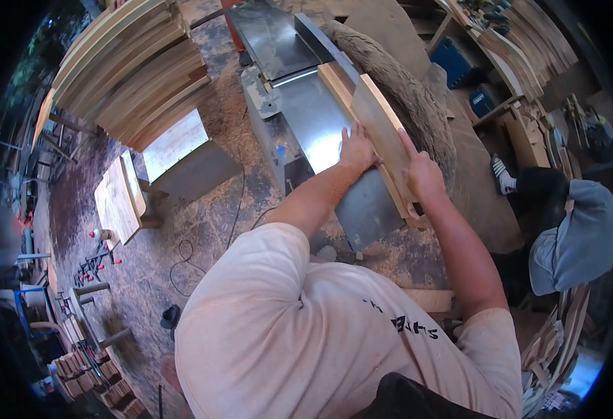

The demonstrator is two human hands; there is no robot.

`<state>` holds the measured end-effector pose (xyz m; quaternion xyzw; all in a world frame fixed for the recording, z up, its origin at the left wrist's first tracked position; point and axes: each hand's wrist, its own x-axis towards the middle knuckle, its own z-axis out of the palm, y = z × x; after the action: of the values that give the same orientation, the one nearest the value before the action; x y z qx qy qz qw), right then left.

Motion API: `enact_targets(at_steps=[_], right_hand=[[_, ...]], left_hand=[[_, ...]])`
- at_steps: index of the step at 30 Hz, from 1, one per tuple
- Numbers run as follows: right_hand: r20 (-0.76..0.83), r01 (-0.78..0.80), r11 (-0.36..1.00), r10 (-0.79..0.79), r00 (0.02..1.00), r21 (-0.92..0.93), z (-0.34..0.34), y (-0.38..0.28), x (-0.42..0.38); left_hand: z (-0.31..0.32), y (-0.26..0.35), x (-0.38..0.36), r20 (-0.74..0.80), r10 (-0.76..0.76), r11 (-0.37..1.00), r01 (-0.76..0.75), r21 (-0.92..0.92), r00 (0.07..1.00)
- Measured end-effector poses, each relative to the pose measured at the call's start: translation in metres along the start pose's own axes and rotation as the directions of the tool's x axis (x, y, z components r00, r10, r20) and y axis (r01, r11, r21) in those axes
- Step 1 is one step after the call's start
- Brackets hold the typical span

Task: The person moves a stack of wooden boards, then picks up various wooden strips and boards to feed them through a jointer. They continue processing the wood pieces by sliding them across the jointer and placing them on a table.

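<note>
A long wooden board (375,112) lies along the shiny metal bed of a jointer (318,129), beside its upright fence (313,36). My left hand (359,148) presses on the board's near side, fingers pointing forward and the thumb toward the wood. Farther right, my right hand (425,173) grips the board's right side near its rear end, with the index finger stretched along it. Part of the board's underside and the fingertips on it are hidden.
Curved boards are stacked (139,70) at the upper left, near a sawdust-covered box (177,146). A large rough log (390,77) lies behind the jointer. Another person in a grey shirt (575,237) sits at the right. A cable (184,258) and clamps (97,264) lie on the floor.
</note>
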<state>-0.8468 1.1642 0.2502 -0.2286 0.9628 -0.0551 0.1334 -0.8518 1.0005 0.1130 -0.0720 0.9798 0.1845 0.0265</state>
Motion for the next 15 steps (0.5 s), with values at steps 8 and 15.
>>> enact_targets(at_steps=[8, 15], right_hand=[[0.011, -0.009, 1.000, 0.009, 1.000, -0.004, -0.0024, -0.0035, 0.0036], [0.011, -0.002, 1.000, 0.002, 1.000, 0.004, -0.0052, -0.0070, 0.0047]], left_hand=[[0.0060, -0.0016, 0.0058, -0.005, -0.011, 0.999, 0.012, 0.052, 1.000], [0.0061, -0.0046, 0.0109, 0.021, -0.028, 0.999, 0.027, 0.047, 0.999]])
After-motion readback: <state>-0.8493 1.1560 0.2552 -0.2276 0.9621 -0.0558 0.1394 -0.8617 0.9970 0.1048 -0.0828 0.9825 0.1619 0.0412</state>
